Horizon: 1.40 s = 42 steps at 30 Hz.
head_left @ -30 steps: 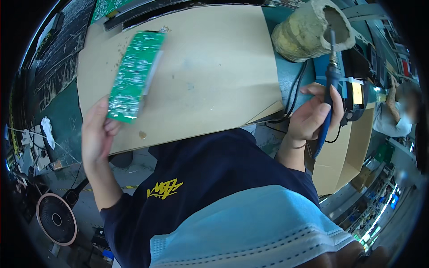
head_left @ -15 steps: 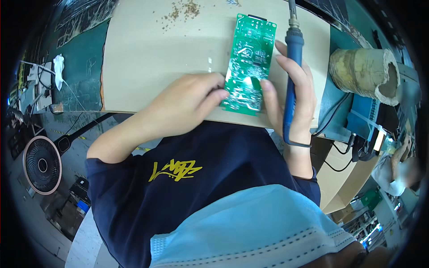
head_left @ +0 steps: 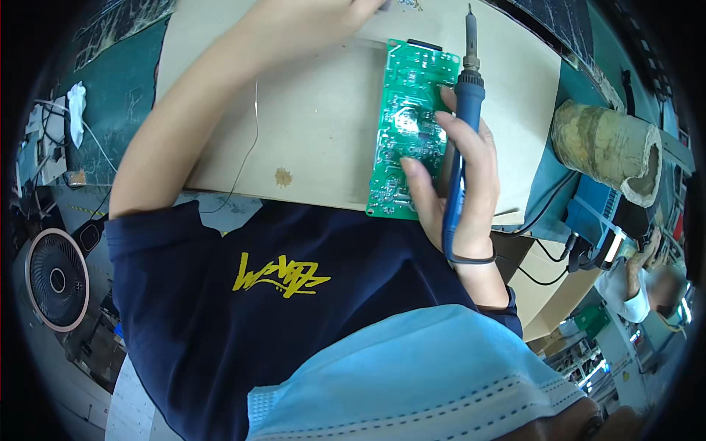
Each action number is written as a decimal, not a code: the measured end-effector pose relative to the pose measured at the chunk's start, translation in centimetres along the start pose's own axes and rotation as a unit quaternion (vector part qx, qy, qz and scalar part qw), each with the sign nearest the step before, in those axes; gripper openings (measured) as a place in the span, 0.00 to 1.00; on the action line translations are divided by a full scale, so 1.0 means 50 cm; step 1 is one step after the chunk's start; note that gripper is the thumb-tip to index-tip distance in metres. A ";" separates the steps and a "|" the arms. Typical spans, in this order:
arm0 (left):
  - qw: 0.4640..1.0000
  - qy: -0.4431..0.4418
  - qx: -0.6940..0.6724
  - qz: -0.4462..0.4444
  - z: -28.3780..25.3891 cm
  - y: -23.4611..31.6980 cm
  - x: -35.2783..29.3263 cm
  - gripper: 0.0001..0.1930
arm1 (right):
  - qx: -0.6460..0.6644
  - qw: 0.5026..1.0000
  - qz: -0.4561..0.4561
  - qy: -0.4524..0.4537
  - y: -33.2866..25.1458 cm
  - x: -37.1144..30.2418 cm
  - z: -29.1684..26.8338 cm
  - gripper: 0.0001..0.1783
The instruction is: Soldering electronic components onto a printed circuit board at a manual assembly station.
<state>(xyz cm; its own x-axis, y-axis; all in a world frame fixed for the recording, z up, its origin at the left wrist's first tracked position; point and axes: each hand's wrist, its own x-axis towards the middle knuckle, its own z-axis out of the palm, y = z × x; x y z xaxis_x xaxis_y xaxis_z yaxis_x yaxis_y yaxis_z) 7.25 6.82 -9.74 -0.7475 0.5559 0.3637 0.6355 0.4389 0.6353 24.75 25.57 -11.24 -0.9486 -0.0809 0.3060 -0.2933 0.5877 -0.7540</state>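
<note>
A green circuit board [head_left: 401, 140] lies on the cardboard sheet, its solder side up and a dark connector at its far end. My right hand [head_left: 471, 165] holds a blue soldering iron [head_left: 468, 110] whose tip points away from me. The thumb and fingertips of that hand rest on the board's right side. Up at the far edge of the picture, my left hand [head_left: 323, 22] reaches over the cardboard near some small metallic parts [head_left: 408, 4]. Its fingertips are cut off by the frame, so what they hold is hidden.
Cardboard [head_left: 323, 147] covers the green bench, with a brown spot [head_left: 283, 176] and a thin wire [head_left: 257, 125] on it. To the right stand a worn tan cylinder [head_left: 603, 147] and a blue box [head_left: 588, 209] with cables. A fan [head_left: 57, 279] is at left; another person [head_left: 625, 290] sits far right.
My left hand has left the board's near left edge and reached to the far side. The board has shifted slightly toward me. My right hand and the iron have moved slightly left and nearer.
</note>
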 end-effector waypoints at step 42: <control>0.996 -0.006 -0.069 0.048 0.065 -0.120 0.015 0.03 | 0.197 0.954 0.120 0.194 0.076 0.119 -0.025 0.28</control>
<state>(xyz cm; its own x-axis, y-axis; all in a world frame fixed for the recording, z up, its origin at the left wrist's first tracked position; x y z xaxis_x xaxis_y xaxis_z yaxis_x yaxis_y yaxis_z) 3.53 6.90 -15.48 -0.6817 0.5996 0.4193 0.6703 0.2820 0.6864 18.15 28.31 -11.56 -0.9013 0.3663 0.2312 -0.1672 0.1984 -0.9658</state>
